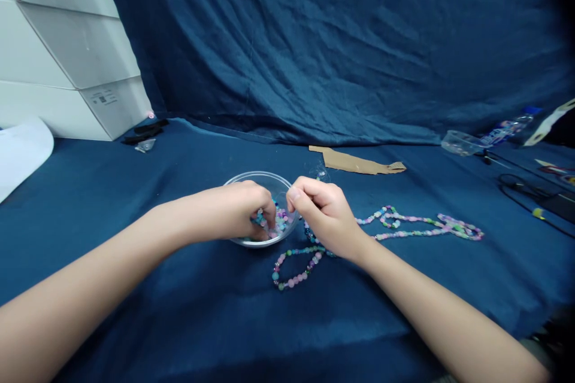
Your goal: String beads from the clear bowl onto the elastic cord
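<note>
Your left hand [245, 208] reaches down into the bowl, its fingers curled among the beads; you can't tell from here whether a bead is pinched, as the tips are hidden. Your right hand [327, 215], at the bowl's 3 o'clock rim, has thumb and forefinger pressed together; whatever sits between them is too fine to make out.

Taking the clear plastic bowl [257, 245] as your clock centre, with 12 away from you, the loose pastel beads [284, 218] lie inside it. The beaded strand [413, 233] passes beneath or behind your right hand, makes a loop at 4 to 5 o'clock and runs far out toward 3 o'clock. Judging by that length, much stringing looks done, though a good many beads are left in the bowl and the strand looks unfastened.

Your right hand blocks the view of the strand's middle, and its curls near your wrist could snag.

Farther out, a torn cardboard strip [357, 163] lies at 1 to 2 o'clock, a clear plastic tub [460, 143] and a labelled bottle [505, 130] at 2, and a yellow-tagged black cable [538, 213] at 3. White boxes [58, 66] stand at 10. These all look well clear of your hands.
</note>
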The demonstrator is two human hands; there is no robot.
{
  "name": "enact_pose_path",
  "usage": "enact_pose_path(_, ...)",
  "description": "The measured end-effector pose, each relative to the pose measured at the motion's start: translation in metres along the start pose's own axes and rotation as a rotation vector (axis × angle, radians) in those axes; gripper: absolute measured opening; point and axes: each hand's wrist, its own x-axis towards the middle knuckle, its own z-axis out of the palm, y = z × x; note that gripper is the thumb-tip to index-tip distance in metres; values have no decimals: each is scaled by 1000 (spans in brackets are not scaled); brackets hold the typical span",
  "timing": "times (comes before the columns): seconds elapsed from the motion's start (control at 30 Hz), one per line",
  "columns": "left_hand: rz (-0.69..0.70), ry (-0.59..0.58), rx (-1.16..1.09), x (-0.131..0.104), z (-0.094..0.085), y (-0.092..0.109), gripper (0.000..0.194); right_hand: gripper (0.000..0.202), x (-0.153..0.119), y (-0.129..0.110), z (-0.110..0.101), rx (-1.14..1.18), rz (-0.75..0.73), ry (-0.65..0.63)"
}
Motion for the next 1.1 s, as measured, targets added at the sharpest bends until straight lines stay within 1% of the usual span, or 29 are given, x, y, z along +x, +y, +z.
enact_pose_path(0.1,-35,-10,17,6,2,0,17,34,0,1,0,-4,-6,-1)
enact_pose_path(0.17,-29,16,19,5,2,2,13,34,1,0,-1,3,-11,0)
enact_pose_path(0.23,-8,99,27,3,1,3,11,34,1,0,-2,14,-14,2)
enact_pose_path(0.3,44,218,4,-2,-1,3,11,35,1,0,-2,18,-12,8)
enact_pose_path(0.37,102,322,-110,-7,-2,4,13,34,1,0,-3,16,-13,20)
enact_pose_path(0.43,118,390,-302,-12,-2,4,16,34,0,1,-3,14,-26,32)
enact_pose_path(0.53,68,460,-580,-19,0,8,22,35,-1,-1,-4,26,-75,38)
enact_pose_path(0.6,37,500,-691,-21,1,13,24,35,-2,-2,-4,33,-107,39)
enact_pose_path(0.73,17,543,-796,-22,2,20,22,33,-4,-4,-3,32,-156,46)
enact_pose_path(0.83,36,521,-891,-22,1,21,16,31,-4,-4,-2,2,-175,79)
enact_pose_path(0.93,34,489,-950,-23,0,21,16,31,-5,-5,-2,-55,-177,111)
enact_pose_path(1.1,-4,479,-957,-23,-1,21,18,30,-5,-5,-1,-100,-209,90)
